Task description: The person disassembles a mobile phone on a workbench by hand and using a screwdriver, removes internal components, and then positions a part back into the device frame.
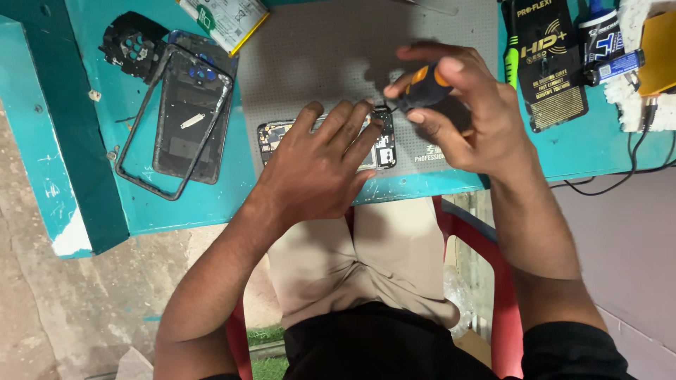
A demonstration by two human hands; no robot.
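Pressing flat with spread fingers, the left hand (320, 165) pins the opened phone (384, 144) near the worktop's (204, 204) front edge. The right hand (461, 112) grips a small orange-and-black screwdriver (422, 86), its tip seemingly at the phone's top corner.

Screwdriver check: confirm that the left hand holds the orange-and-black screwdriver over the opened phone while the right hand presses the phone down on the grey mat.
Not right: the hands are swapped. In the head view the right hand holds the orange-and-black screwdriver over the opened phone, while the left hand presses the phone down on the grey mat.
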